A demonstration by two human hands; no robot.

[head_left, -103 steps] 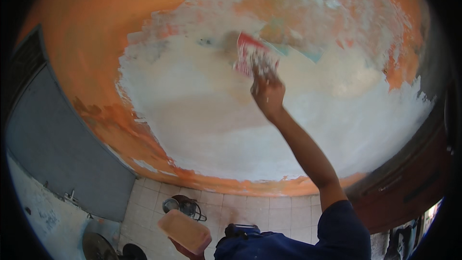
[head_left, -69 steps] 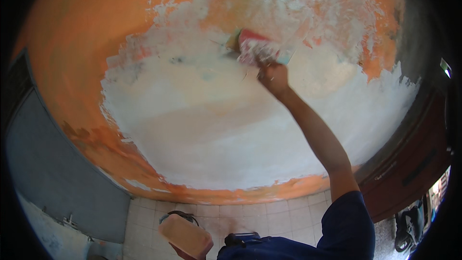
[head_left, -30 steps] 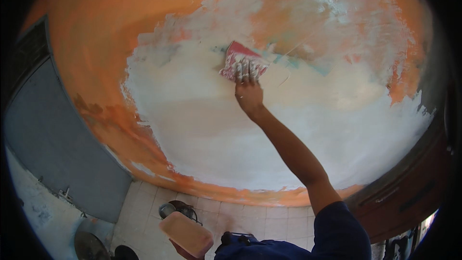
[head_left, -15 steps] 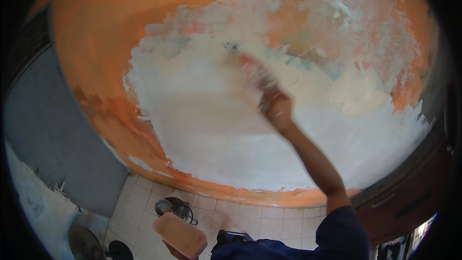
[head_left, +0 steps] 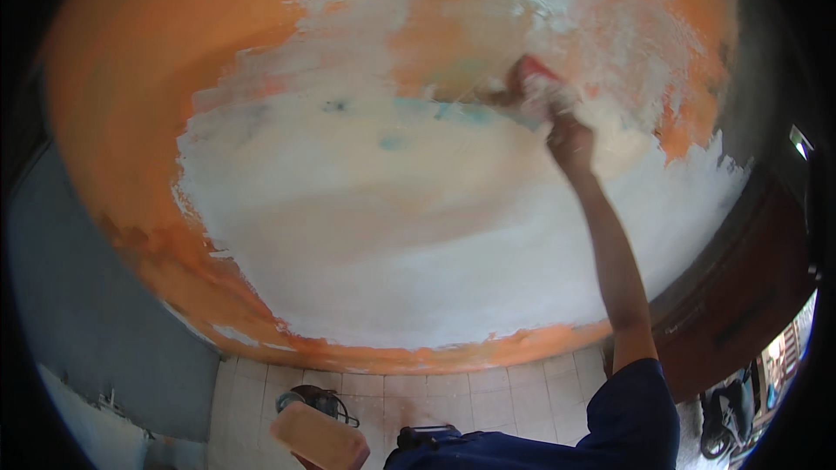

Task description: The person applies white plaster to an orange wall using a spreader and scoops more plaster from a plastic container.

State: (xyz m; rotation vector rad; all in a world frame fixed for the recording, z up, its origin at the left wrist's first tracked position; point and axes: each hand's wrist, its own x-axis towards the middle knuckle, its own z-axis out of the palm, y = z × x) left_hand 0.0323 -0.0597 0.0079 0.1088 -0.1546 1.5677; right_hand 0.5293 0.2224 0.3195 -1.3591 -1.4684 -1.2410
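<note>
My right hand (head_left: 570, 146) is raised to the wall and closed round a paintbrush (head_left: 550, 97), blurred by motion. The brush has a red part and is smeared with whitish paint. It is over the border between a solid white coat (head_left: 374, 252) and a thin, streaky patch (head_left: 470, 35) where orange shows through. Bluish stains (head_left: 392, 143) show in the coat nearby. My left hand is not in view. At the lower edge, left of my body, is a tan, rectangular, flat-topped thing (head_left: 320, 437); what supports it is hidden.
Orange wall (head_left: 131, 104) surrounds the white area. A grey door-like panel (head_left: 104, 296) stands at left, a dark reddish-brown panel (head_left: 740, 296) at right. On the tiled floor (head_left: 488, 396) lies a dark round item with a cable or handle (head_left: 326, 400). A motorcycle (head_left: 727, 413) shows at lower right.
My right hand has swept the brush to the right and slightly up along the wall. The whole view has shifted a little, bringing the motorcycle further into sight.
</note>
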